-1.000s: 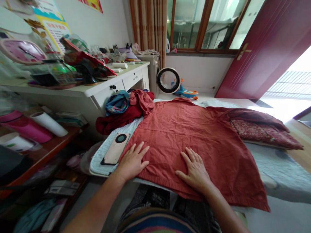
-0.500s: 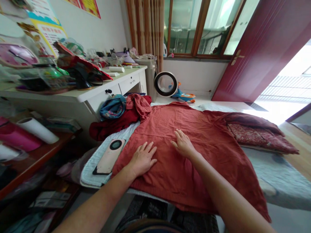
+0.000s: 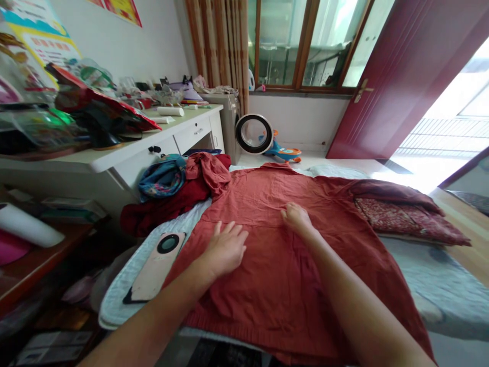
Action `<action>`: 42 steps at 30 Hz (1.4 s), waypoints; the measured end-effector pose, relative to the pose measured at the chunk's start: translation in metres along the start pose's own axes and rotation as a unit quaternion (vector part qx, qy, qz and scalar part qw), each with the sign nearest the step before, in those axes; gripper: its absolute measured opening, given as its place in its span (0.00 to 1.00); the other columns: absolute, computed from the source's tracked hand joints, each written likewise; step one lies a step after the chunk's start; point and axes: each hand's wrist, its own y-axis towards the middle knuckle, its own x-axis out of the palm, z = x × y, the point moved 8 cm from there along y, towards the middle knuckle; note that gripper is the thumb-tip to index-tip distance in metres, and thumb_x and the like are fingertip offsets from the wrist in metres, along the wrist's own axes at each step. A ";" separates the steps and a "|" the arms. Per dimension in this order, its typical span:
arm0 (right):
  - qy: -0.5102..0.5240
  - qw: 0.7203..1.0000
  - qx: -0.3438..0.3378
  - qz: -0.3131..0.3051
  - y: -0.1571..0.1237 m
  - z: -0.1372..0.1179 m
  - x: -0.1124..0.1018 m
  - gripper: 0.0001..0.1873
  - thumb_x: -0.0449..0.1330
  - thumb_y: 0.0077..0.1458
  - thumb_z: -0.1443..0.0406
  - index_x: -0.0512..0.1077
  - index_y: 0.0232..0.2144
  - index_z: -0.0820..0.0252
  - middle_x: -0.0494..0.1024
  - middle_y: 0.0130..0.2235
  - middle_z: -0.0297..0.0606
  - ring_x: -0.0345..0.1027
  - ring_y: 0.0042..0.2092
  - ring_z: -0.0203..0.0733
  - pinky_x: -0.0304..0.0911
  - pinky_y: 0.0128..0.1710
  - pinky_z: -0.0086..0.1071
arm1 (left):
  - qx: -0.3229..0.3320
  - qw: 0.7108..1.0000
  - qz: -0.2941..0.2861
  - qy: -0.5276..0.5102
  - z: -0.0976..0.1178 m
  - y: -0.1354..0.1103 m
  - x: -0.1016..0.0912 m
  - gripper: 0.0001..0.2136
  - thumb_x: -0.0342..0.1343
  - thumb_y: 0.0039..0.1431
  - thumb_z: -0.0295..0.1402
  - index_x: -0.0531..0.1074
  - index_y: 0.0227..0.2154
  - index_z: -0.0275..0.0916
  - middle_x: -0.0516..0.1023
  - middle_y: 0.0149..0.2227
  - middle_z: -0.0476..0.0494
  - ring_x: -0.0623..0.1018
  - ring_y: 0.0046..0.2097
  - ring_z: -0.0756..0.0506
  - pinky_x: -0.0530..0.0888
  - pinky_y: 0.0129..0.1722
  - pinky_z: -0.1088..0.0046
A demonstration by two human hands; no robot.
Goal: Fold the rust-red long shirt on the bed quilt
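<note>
Lying spread out on a pale blue quilted surface (image 3: 130,272), a rust-red shirt (image 3: 267,295) is covered by some soft creases, with its collar pointed away and its hem nearest the wearer's body. Near the shirt's left side, the left hand (image 3: 225,250) is laid palm down on the fabric; that grip is loose and wide, fingers a bit apart, nothing held. Around the middle, the right hand (image 3: 297,219) is set on the cloth with its fingers curled in, so a narrow grip there, but honestly it can't be told whether any fabric is pinched. On the right, a sleeve (image 3: 397,192) is draped over a patterned red cushion (image 3: 405,219). Just beside the shirt's left edge, a pale phone (image 3: 155,272) can be seen face down, round black camera up. Beyond it, dark red cloth (image 3: 168,204) is heaped with a blue patterned cloth (image 3: 164,176). Further out, a drawered white cabinet (image 3: 164,148) is piled with clutter, a red packet (image 3: 103,102) included. At the back, a blue-and-orange ride-on toy (image 3: 284,152) is parked below the window (image 3: 305,46), and a maroon door (image 3: 389,76) is left open.
</note>
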 end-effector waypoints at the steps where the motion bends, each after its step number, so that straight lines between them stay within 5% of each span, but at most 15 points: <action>1: 0.012 0.999 -0.030 0.007 0.009 -0.009 -0.001 0.21 0.45 0.64 0.63 0.70 0.52 0.65 0.72 0.56 0.50 0.63 0.58 0.47 0.55 0.57 0.38 | 0.014 1.000 0.016 -0.023 0.008 0.022 -0.008 0.15 0.50 0.61 0.32 0.72 0.50 0.44 0.72 0.58 0.40 0.65 0.63 0.37 0.52 0.64 0.44; 4: 0.031 0.995 -0.098 0.005 0.028 -0.028 0.007 0.23 0.47 0.64 0.65 0.65 0.58 0.65 0.66 0.62 0.49 0.58 0.62 0.44 0.52 0.60 0.35 | 0.035 0.990 0.035 -0.131 0.028 0.098 -0.014 0.16 0.47 0.60 0.26 0.72 0.49 0.39 0.73 0.56 0.39 0.70 0.59 0.42 0.60 0.63 0.57; 7: 0.029 0.993 -0.115 -0.012 0.035 -0.030 0.024 0.23 0.48 0.64 0.64 0.64 0.59 0.64 0.65 0.63 0.47 0.54 0.64 0.44 0.49 0.62 0.36 | 0.012 0.948 0.071 -0.310 0.036 0.167 -0.006 0.18 0.47 0.58 0.22 0.73 0.49 0.34 0.74 0.55 0.39 0.72 0.56 0.47 0.66 0.59 0.73; 12: 0.037 0.993 -0.108 0.012 0.030 -0.023 0.039 0.26 0.45 0.66 0.59 0.60 0.63 0.61 0.59 0.67 0.44 0.43 0.69 0.45 0.40 0.66 0.43 | -0.082 0.929 0.135 -0.336 0.018 0.231 0.021 0.19 0.41 0.62 0.24 0.68 0.53 0.29 0.73 0.55 0.34 0.72 0.56 0.46 0.67 0.57 0.72; 19: 0.042 0.997 -0.067 0.021 0.034 -0.012 0.045 0.29 0.44 0.65 0.60 0.55 0.66 0.62 0.52 0.69 0.41 0.41 0.69 0.42 0.39 0.67 0.41 | -0.137 0.913 0.195 -0.331 -0.017 0.229 0.055 0.19 0.39 0.64 0.25 0.68 0.53 0.32 0.73 0.55 0.34 0.70 0.58 0.44 0.64 0.60 0.66; 23: 0.035 0.999 0.000 0.007 0.039 0.006 0.047 0.31 0.41 0.66 0.56 0.53 0.66 0.64 0.49 0.70 0.44 0.41 0.70 0.45 0.39 0.66 0.42 | -0.089 0.940 0.181 -0.274 -0.005 0.225 0.062 0.19 0.43 0.63 0.25 0.67 0.56 0.34 0.73 0.56 0.37 0.70 0.58 0.45 0.63 0.61 0.66; 27: 0.013 0.997 0.070 -0.022 0.042 0.036 0.046 0.35 0.41 0.65 0.50 0.52 0.67 0.62 0.47 0.70 0.44 0.38 0.70 0.49 0.38 0.65 0.48 | -0.053 0.977 0.130 -0.159 0.012 0.228 0.069 0.21 0.47 0.64 0.36 0.64 0.59 0.39 0.67 0.62 0.38 0.62 0.65 0.40 0.51 0.65 0.49; 36: -0.010 0.981 0.194 -0.009 0.037 0.115 0.031 0.33 0.43 0.63 0.54 0.56 0.65 0.64 0.50 0.69 0.50 0.43 0.68 0.57 0.45 0.62 0.55 | -0.057 0.988 0.082 -0.115 0.016 0.233 0.079 0.26 0.46 0.64 0.45 0.60 0.63 0.42 0.58 0.67 0.39 0.53 0.68 0.35 0.46 0.64 0.41; 39: -0.002 0.985 0.170 -0.014 0.052 0.109 0.025 0.28 0.46 0.61 0.59 0.65 0.59 0.66 0.61 0.64 0.54 0.54 0.64 0.57 0.52 0.60 0.51 | -0.058 0.984 0.104 -0.129 0.015 0.232 0.072 0.24 0.47 0.64 0.42 0.62 0.61 0.43 0.62 0.65 0.39 0.57 0.67 0.36 0.49 0.64 0.42; 42: 0.039 0.996 0.075 0.015 0.082 0.073 0.020 0.27 0.46 0.61 0.63 0.65 0.59 0.68 0.63 0.63 0.53 0.56 0.64 0.51 0.53 0.61 0.44 | -0.067 0.978 0.126 -0.153 0.014 0.233 0.065 0.22 0.43 0.66 0.35 0.61 0.61 0.40 0.66 0.63 0.38 0.62 0.65 0.41 0.53 0.65 0.49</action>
